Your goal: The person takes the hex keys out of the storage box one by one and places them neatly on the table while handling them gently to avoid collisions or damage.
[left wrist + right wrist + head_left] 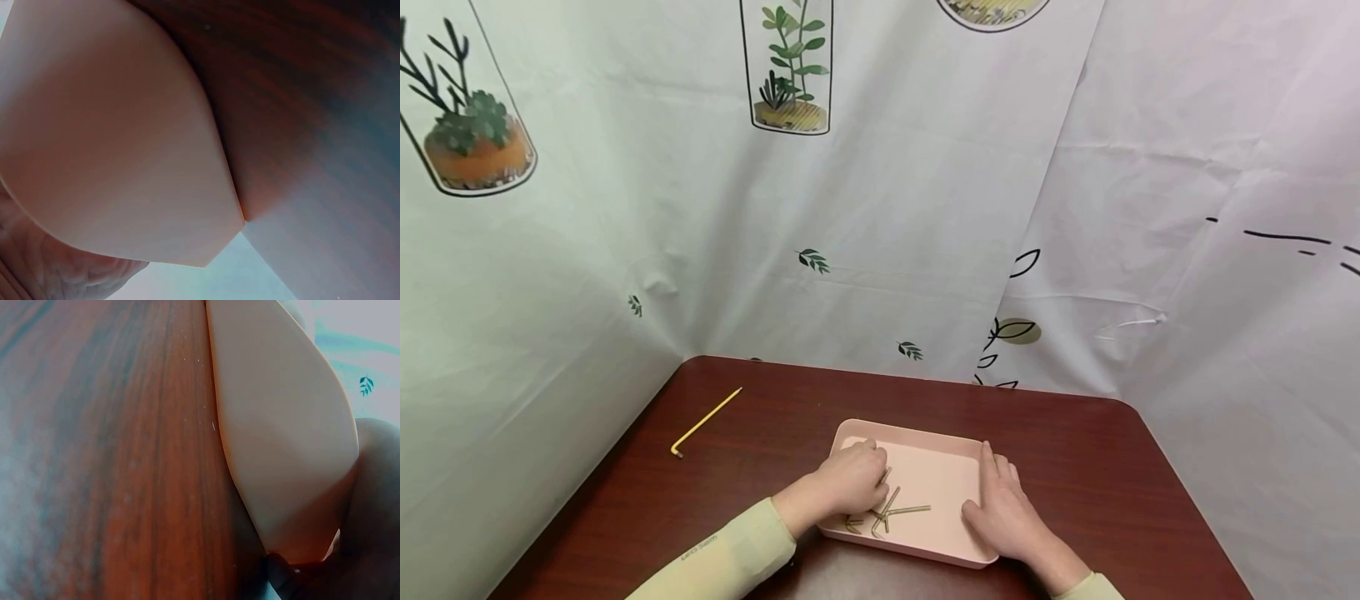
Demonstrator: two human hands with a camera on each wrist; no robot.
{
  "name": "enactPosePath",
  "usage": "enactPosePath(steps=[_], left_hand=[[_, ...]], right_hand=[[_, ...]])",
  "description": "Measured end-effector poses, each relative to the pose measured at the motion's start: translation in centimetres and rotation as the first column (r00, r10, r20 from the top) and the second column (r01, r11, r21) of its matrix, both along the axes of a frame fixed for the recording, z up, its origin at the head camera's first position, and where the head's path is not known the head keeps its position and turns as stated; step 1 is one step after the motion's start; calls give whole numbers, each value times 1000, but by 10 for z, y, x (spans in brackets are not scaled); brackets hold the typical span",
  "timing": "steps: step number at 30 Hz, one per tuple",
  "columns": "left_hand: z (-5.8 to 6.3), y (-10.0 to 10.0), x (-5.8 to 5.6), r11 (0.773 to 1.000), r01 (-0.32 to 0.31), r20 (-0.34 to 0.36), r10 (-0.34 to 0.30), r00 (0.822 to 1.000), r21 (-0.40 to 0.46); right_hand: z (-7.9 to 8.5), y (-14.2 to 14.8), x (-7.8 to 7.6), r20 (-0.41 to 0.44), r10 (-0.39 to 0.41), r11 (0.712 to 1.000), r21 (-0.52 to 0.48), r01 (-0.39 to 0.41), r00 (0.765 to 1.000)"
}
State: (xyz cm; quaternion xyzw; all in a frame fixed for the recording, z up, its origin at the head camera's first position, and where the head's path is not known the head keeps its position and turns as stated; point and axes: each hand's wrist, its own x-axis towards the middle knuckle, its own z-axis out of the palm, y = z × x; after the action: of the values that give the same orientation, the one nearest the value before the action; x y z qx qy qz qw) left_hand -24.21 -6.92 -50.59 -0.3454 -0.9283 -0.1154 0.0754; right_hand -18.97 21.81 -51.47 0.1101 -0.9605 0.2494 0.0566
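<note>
Seems to be partway along, judging by the layout: several slim brass-coloured keys [912, 508] lying loose inside the pink tray [936, 473], in a crossed heap toward the near left of its floor, with no neat order among them. Hard to count exactly, with some overlapping and part of the heap close to the left hand [852, 481].

Outside the tray, to the far left and well apart from it, a single yellow key [707, 421] on the tabletop [1075, 467], bent end near, long end pointing far and right. Not in touch with either hand, nor with the heap.

Reaching over the tray's left wall with the left hand, down to the left part of the floor, just beside the heap. Fingers curled; beside them, a short length of brass-coloured rod showing. Possibly pinched, but cannot tell from here, with the contact hidden in the head view and only the outer wall of the tray and a bit of hand in the left wrist view.

Gripping the tray's right wall with the right hand [1006, 504]: thumb over the near part of the rim, index finger stretched along toward the far right corner. Looks like a steadying hold, with the tray sitting level on the tabletop.

Done so far, as a judgement: tray held and hand in among the keys. Left: the loose heap, unsorted, and the yellow key, lying apart.
</note>
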Motion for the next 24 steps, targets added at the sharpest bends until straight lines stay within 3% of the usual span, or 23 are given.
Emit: enactPosePath(steps=[4, 6, 8, 10, 13, 15, 18, 20, 24], left_hand=[[-11, -2, -6, 1000, 13, -39, -13, 999, 11], [-11, -3, -7, 1000, 6, -16, -5, 1000, 12], [-24, -4, -14, 1000, 15, -44, -15, 999, 18], [-21, -4, -13, 1000, 8, -22, -8, 1000, 11], [-32, -5, -18, 1000, 24, -81, -23, 996, 7], [-17, -3, -10, 1000, 11, -43, -12, 999, -8], [-12, -3, -7, 1000, 13, -51, -14, 999, -19], [-2, -2, -2, 1000, 0, -17, -1, 1000, -29], [-20, -4, -12, 1000, 20, -77, -21, 997, -21]], right_hand=[[0, 0, 0, -2, 2, 1000, 2, -2, 1000], [0, 0, 0, -4, 2, 1000, 3, -2, 1000], [0, 0, 0, -5, 3, 1000, 3, -3, 1000], [0, 0, 0, -6, 4, 1000, 4, -4, 1000], [0, 0, 0, -15, 5, 1000, 2, -5, 1000], [0, 1, 0, -23, 6, 1000, 4, -6, 1000], [0, 1, 0, -38, 9, 1000, 2, -9, 999], [0, 1, 0, -38, 11, 1000, 3, -11, 999], [1, 1, 1, -37, 15, 1000, 4, -15, 999]])
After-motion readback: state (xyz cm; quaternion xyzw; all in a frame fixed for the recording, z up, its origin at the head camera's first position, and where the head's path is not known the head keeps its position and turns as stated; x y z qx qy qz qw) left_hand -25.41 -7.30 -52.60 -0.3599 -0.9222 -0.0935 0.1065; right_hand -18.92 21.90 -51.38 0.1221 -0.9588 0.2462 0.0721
